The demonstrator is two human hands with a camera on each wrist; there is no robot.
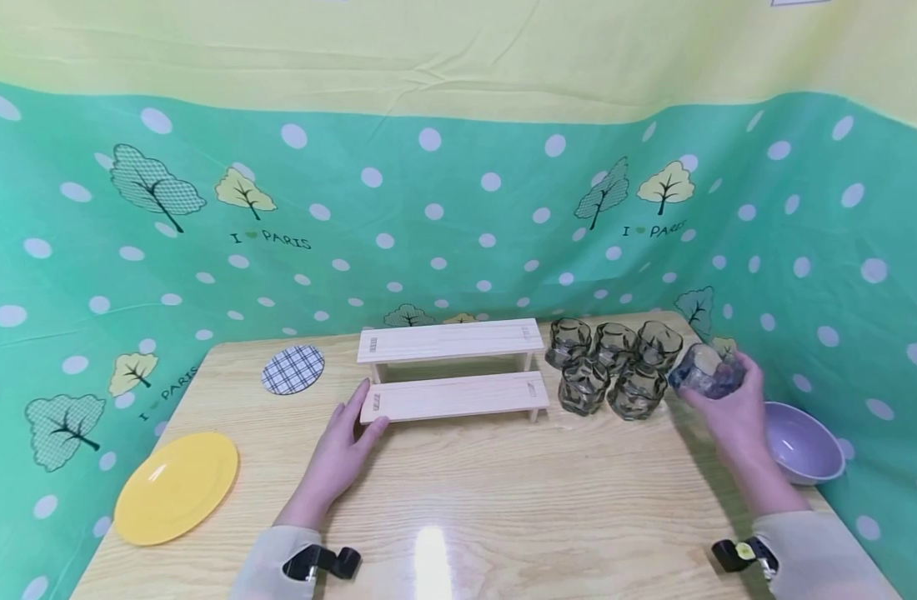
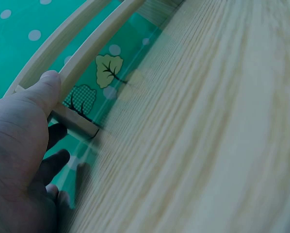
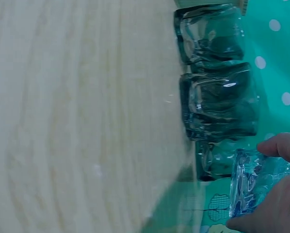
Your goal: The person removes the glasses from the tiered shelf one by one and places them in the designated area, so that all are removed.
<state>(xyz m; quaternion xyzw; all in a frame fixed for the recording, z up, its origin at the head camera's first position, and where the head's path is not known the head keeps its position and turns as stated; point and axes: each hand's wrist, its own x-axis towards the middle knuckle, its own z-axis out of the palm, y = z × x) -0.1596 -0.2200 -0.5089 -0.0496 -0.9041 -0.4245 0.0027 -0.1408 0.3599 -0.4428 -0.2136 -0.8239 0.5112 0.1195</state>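
Note:
My left hand (image 1: 341, 450) grips the left end of the lower step of a two-tier wooden rack (image 1: 458, 397), thumb at the front corner and fingers along the side. In the left wrist view the thumb (image 2: 45, 87) lies against the rack's wooden edge (image 2: 94, 46). At the far right, my right hand (image 1: 734, 408) holds a bluish clear glass cup (image 1: 702, 371) between thumb and fingers; the right wrist view shows this glass raised off the table. Just left of it stand several smoky glass cups (image 1: 614, 346) in a cluster, right of the rack.
A purple bowl (image 1: 802, 442) sits at the right edge, beside my right forearm. On the left lie a yellow plate (image 1: 177, 487) and a round checked coaster (image 1: 293, 370). A green dotted curtain (image 1: 443, 217) surrounds the wooden table (image 1: 503, 500) at the back and sides.

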